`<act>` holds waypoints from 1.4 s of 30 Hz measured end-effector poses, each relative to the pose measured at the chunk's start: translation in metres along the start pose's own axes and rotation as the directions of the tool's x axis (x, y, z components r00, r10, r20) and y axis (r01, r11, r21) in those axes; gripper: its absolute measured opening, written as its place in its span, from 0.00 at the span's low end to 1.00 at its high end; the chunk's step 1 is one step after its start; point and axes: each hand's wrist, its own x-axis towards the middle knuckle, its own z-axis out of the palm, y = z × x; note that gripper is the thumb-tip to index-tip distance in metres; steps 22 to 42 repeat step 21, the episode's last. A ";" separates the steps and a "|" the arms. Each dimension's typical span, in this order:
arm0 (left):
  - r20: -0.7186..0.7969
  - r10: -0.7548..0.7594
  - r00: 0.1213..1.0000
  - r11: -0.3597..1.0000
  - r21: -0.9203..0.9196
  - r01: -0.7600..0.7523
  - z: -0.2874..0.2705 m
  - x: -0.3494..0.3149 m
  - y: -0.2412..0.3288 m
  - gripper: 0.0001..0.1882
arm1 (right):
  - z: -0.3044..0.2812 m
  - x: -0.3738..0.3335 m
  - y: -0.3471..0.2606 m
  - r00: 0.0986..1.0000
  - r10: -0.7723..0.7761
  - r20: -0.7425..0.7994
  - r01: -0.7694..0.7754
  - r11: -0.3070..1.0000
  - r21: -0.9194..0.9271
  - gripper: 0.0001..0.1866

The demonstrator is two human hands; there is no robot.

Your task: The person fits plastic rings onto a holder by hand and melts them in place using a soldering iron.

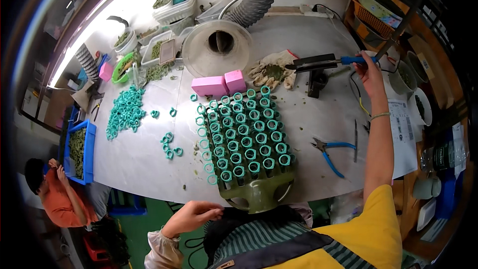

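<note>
My right hand (371, 77) is closed around the blue handle of a soldering-iron-like tool (348, 60). The tool's dark flat end lies over a black stand (314, 82) on the table's right side. My left hand (194, 217) hovers by the table's near edge, fingers loosely stretched, with nothing visible in it. Just right of it, an olive-green frame (259, 192) leans over that edge, covered with rows of teal rings (243, 129). Its far end is by two pink blocks (209, 86). Loose teal rings (124, 112) lie heaped at left, with several scattered nearer the frame.
A clear funnel-shaped hood (196, 50) on a grey hose stands behind the pink blocks. Blue-handled pliers (333, 152) and a stained glove (273, 69) lie to the right. Tubs of green scraps (162, 45) fill the far left. A person in orange (64, 197) sits at left.
</note>
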 end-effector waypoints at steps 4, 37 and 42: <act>-0.033 -0.020 0.999 0.847 -0.532 0.000 0.011 0.014 -0.018 0.20 | 0.006 -0.004 0.005 0.995 0.084 0.049 -0.082 0.996 -0.039 0.17; -0.065 0.028 0.998 0.391 -0.918 -0.071 0.022 0.043 -0.034 0.24 | 0.018 -0.213 -0.010 0.813 0.447 0.375 -0.159 0.788 -0.594 0.09; -0.065 0.028 0.998 0.391 -0.918 -0.071 0.022 0.043 -0.034 0.24 | 0.018 -0.213 -0.010 0.813 0.447 0.375 -0.159 0.788 -0.594 0.09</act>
